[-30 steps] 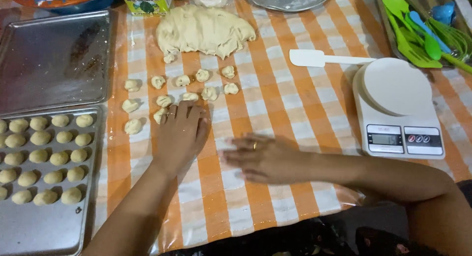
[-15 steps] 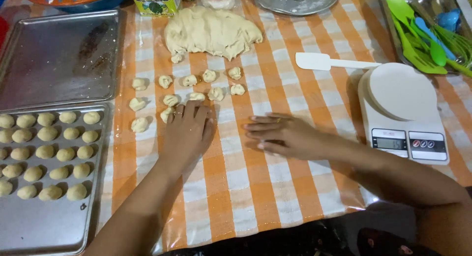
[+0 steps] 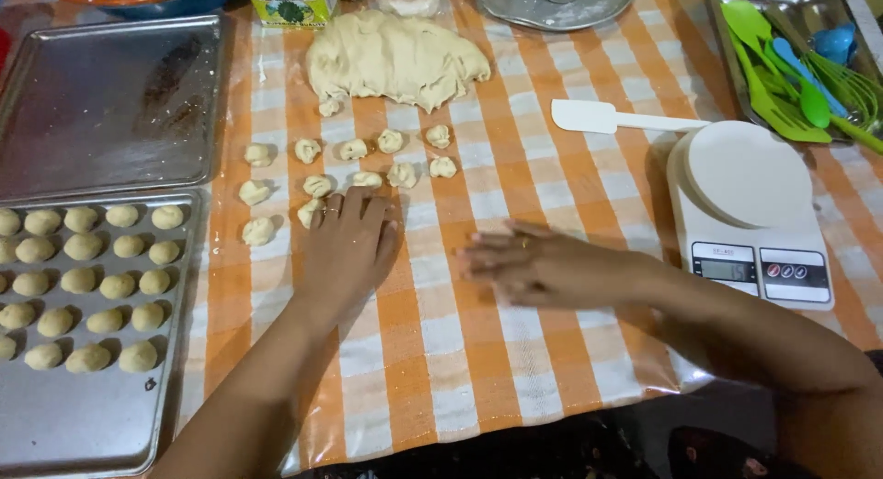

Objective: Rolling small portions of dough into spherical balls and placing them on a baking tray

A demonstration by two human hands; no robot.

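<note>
My left hand (image 3: pixel 348 249) lies palm down on the orange-and-white checked cloth (image 3: pixel 441 350), fingers together, fingertips touching the nearest of several small dough pieces (image 3: pixel 391 141). My right hand (image 3: pixel 526 264) also lies flat on the cloth to the right, blurred, with a ring on one finger. Whatever is under either palm is hidden. A big lump of pale dough (image 3: pixel 395 61) sits beyond the pieces. At the left, a metal tray (image 3: pixel 83 415) holds several rolled dough balls (image 3: pixel 83 286).
A second, bare metal tray (image 3: pixel 110 102) lies at the back left. A white kitchen scale (image 3: pixel 750 212) stands at the right, with a white scraper (image 3: pixel 607 119) beside it. Green and blue utensils (image 3: pixel 791 84) fill a tray at the back right.
My right hand slid right and then slightly back left over the cloth. My left hand stayed in place by the dough pieces.
</note>
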